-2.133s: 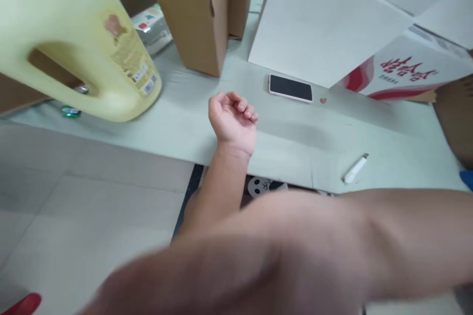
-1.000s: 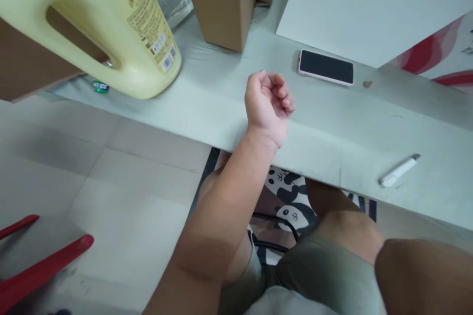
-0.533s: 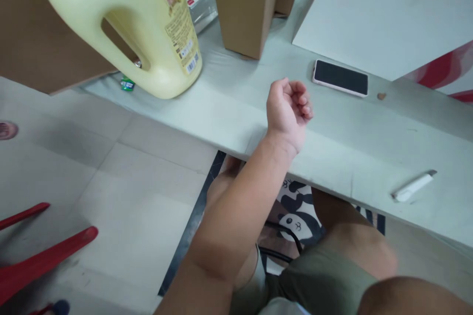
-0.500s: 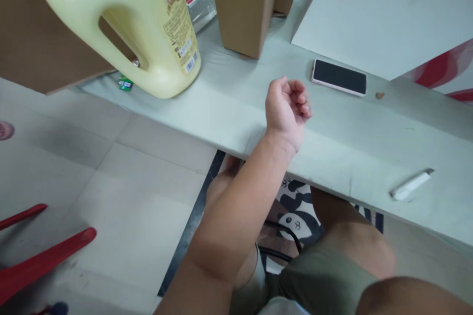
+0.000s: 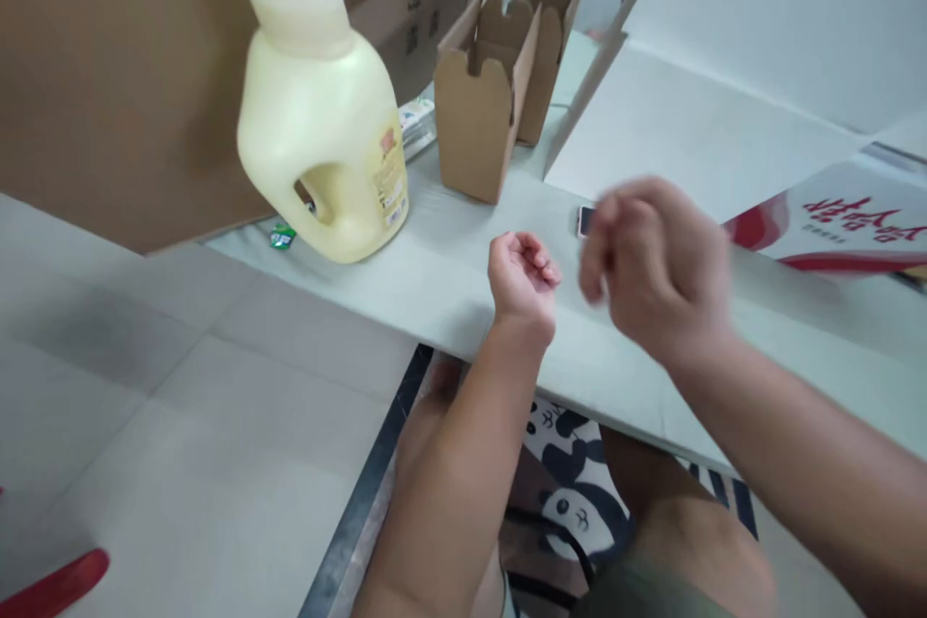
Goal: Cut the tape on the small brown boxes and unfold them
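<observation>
Resting loosely curled and empty on the table: left hand. Raised just right of it, blurred, seemingly closed on nothing: right hand. Well left, yellow jug.

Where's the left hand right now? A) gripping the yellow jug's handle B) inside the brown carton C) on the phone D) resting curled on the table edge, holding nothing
D: the left hand lies loosely curled on the table near its front edge, holding nothing, well apart from the yellow jug.
</observation>
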